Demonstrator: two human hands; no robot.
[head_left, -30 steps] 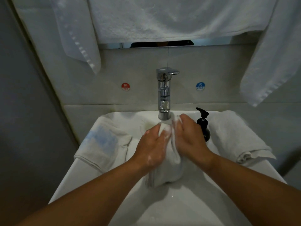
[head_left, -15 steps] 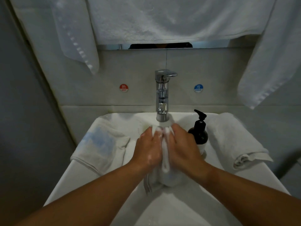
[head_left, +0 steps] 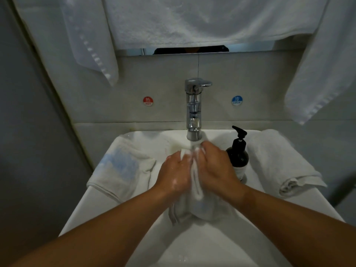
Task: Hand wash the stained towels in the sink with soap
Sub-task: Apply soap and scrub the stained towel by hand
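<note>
**Q:** Where is the towel being washed, and how is it held?

**A:** The towel [head_left: 196,191] is bunched over the sink [head_left: 86,209], just below the tap [head_left: 193,112]. The left hand [head_left: 174,176] and right hand [head_left: 215,168] are pressed together with the cloth between them. The fingers of both curl round its upper fold, and its tail hangs below the wrists into the basin.

**Q:** What has changed over the last second?

**A:** The hands have slid against each other. The right hand was ahead, then drew level, and now sits slightly ahead again. It has also moved off the bottle [head_left: 238,153], which now shows whole just beside it. The grip has not been released.

**Q:** What does that mean for the task?

**A:** This is probably one stroke of a scrub. Suds on the back of the left hand suggest that soap is already in the cloth. Whether water is running cannot be told.

**Q:** What remains?

**A:** A blue-stained towel [head_left: 121,170] lies on the left rim, apparently not yet washed. A folded towel [head_left: 279,166] lies on the right rim, and no stain shows on it. The task appears to be at an early to middle stage.
</note>
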